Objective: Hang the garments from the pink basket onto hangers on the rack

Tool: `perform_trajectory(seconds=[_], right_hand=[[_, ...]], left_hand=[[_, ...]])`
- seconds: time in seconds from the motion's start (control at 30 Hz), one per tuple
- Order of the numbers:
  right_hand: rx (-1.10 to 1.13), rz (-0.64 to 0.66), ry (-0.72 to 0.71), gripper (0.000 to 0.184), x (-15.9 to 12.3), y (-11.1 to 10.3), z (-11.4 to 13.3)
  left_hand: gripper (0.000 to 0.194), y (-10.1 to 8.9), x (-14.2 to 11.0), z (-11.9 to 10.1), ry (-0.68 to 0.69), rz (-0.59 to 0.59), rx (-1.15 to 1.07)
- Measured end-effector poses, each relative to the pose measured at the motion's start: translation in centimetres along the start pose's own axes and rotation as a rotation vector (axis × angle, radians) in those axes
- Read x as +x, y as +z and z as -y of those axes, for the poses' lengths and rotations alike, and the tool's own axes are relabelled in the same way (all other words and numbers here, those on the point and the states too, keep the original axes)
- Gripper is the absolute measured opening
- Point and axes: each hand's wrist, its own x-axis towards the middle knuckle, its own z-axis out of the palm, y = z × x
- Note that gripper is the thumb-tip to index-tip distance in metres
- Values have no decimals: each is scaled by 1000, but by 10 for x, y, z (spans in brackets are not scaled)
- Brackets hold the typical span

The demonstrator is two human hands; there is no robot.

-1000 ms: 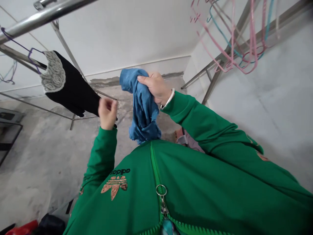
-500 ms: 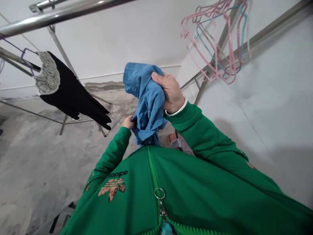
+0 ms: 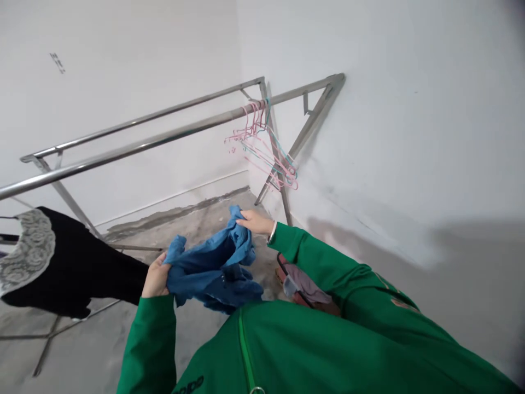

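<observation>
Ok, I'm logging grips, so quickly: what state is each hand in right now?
Left hand: closed, holding the blue garment by one side.
Right hand: closed, holding the same garment by the other side.

both hands [image 3: 157, 275] [image 3: 256, 223] gripping, held apart

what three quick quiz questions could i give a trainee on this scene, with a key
1. True or false: the pink hangers hang from the rail.
2. Fill in: the black garment is closer to the person's ____ hand.
3. Which thing do the left hand and right hand both hold? a) pink hangers b) black garment c) blue garment

Key: 1 true; 2 left; 3 c
</observation>
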Motion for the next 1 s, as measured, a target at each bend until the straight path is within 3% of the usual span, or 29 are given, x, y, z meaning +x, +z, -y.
perform_trajectory(seconds=[0.17, 0.23, 0.37, 0.47, 0.53, 0.63, 0.7, 0.8, 0.9, 1.0], right_hand=[[-99, 114, 2, 6, -2, -43, 11], [-242, -20, -17, 21, 5, -66, 18], [-645, -500, -24, 37, 38, -117, 29], [-689, -552, 158, 46, 68, -137, 25], [-588, -500, 274, 42, 84, -140, 18], [-493, -499, 306, 25, 100, -135, 8], [-427, -584, 224, 20, 107, -134, 5], [-122, -762, -54, 17, 109, -132, 2], [63, -774, -194, 16, 91, -116, -6], [138, -710, -195, 18, 48, -74, -25]], left_hand=[[22, -9, -13, 9, 33, 28, -31], [26, -9, -7, 17, 62, 9, -118], [30, -5, 11, 40, 150, -23, -107], [20, -9, 18, 55, 252, -102, 207], [27, -17, 17, 60, 306, -159, 439], [41, -30, 10, 61, 318, -223, 700], [42, -36, 5, 59, 296, -232, 860], [33, -40, 1, 55, 258, -106, 1120], [23, -44, 4, 55, 220, 54, 1281], [14, -51, 10, 51, 225, 87, 1235]])
